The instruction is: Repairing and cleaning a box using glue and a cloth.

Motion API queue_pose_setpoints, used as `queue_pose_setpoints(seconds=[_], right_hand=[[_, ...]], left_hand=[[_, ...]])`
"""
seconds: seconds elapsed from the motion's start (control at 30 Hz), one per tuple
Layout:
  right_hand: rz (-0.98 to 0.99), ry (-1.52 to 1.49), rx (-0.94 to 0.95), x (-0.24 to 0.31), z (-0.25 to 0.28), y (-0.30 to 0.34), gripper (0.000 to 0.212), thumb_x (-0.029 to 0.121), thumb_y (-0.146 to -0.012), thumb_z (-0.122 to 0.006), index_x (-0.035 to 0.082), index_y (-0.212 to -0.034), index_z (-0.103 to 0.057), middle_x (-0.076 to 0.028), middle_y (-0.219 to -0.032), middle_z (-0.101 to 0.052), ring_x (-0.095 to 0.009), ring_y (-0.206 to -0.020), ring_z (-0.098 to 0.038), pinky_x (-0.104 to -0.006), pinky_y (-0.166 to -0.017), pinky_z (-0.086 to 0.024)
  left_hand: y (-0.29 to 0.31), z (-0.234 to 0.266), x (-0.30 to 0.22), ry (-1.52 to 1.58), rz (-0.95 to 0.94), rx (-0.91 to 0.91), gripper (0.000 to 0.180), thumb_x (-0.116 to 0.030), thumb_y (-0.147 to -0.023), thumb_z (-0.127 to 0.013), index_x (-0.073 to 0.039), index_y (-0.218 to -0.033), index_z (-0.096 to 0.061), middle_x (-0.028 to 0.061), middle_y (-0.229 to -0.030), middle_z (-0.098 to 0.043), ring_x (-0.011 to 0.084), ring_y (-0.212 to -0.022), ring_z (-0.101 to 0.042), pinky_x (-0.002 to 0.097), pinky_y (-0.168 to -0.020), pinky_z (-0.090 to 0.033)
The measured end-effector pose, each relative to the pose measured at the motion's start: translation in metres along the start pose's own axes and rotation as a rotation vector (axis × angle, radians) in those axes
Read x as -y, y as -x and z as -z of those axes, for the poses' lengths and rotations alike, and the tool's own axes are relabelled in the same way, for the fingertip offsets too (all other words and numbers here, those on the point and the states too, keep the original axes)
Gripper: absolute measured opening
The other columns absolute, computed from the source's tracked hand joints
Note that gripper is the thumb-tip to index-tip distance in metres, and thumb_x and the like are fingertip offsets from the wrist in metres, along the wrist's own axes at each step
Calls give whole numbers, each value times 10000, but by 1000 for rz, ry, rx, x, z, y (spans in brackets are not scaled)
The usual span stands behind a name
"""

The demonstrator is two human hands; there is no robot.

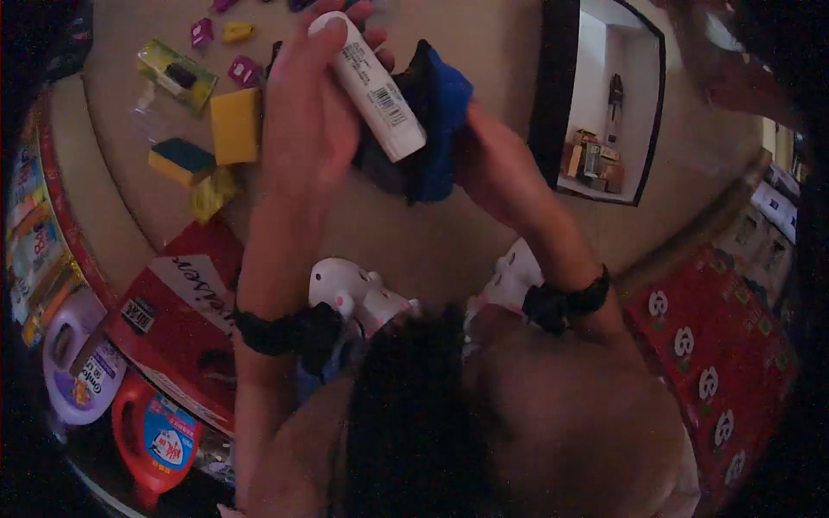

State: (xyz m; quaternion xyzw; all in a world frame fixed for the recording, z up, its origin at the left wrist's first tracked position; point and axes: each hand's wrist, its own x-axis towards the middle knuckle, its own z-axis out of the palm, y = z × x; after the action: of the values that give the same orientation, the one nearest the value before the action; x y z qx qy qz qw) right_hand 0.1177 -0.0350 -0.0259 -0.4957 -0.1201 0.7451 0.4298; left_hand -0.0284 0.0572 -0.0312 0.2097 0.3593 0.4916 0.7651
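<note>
A slim white bottle [380, 91] with rounded ends and a barcode on its side lies tilted in my left hand [315, 99]. The thumb presses on its upper end and the fingers curl behind it. My right hand [499, 160] grips the right side of a blue-and-black cloth item [445, 121], perhaps a pouch; its exact kind is unclear. Part of this cloth is behind the bottle's lower end. Most of my right fingers are hidden by the cloth.
Left on the floor lie a yellow sponge [235, 127], a green-and-yellow sponge [183, 160] and small purple packs [244, 71]. A black-rimmed white box [596, 52] holds small cartons. Beside me stand a red carton [173, 319], detergent bottles [155, 440], white slippers [354, 289] and red packages [704, 345].
</note>
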Motion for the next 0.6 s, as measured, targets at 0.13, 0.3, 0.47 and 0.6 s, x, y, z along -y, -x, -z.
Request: queue_pose_setpoints(seconds=[0.13,0.3,0.47,0.6], right_hand=[[2,-124,129,-6,9,2,445,345,-921,-327,39,-1240,-385,-83,-1223,-473,-192,-1100,-472,-353,-953,-350],[40,-192,261,-11,17,4,436,305,-921,-345,44,-1271,-348,-84,-1224,-464,-173,-1105,-459,-330,-954,-345],[193,405,184,13,-19,13,439,279,-903,-394,18,-1253,-343,-108,-1130,-504,-203,-1012,-496,-324,-876,-388],[584,658,36,5,-33,1,435,261,-891,-386,7,-1242,-346,-116,-1074,-522,-213,-947,-507,-328,-821,-414]], left_hand=[[4,-6,-7,106,34,163,235,-120,-842,-489,-11,-1047,-452,127,-972,-526,185,-825,-507,303,-750,-445],[4,-10,-9,268,74,339,168,-104,-834,-488,-27,-976,-443,95,-889,-507,152,-751,-468,266,-689,-422],[4,-11,4,196,-10,283,158,-117,-840,-482,-41,-974,-443,92,-893,-508,159,-757,-476,270,-700,-427],[11,-24,12,25,-191,156,154,-127,-846,-478,-46,-973,-443,89,-892,-508,160,-752,-479,272,-699,-430]])
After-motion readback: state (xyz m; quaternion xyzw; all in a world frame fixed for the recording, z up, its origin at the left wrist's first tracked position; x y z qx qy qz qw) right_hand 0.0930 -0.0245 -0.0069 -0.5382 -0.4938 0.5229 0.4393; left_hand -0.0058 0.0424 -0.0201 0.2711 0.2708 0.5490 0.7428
